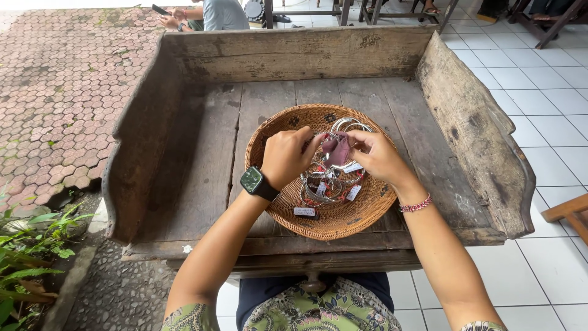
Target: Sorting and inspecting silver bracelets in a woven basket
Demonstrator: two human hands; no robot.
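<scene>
Your left hand [285, 156] and right hand [378, 157] meet over the round woven basket [269, 138] at the middle of the rough, weathered wooden worktop [208, 159]. Both grips are closed, pinching a small, soft mauve cloth [337, 149] between the fingertips, pressed to a shiny silver bangle [348, 124]. More metal bangles with paper tags [331, 184] lie heaped just beneath, nearer you.

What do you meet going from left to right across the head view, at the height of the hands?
Hexagonal brick paving → weathered wooden tray-table's left wall → left hand → small mauve cloth pinched by both hands → right hand → table's right wall → white floor tiles.
</scene>
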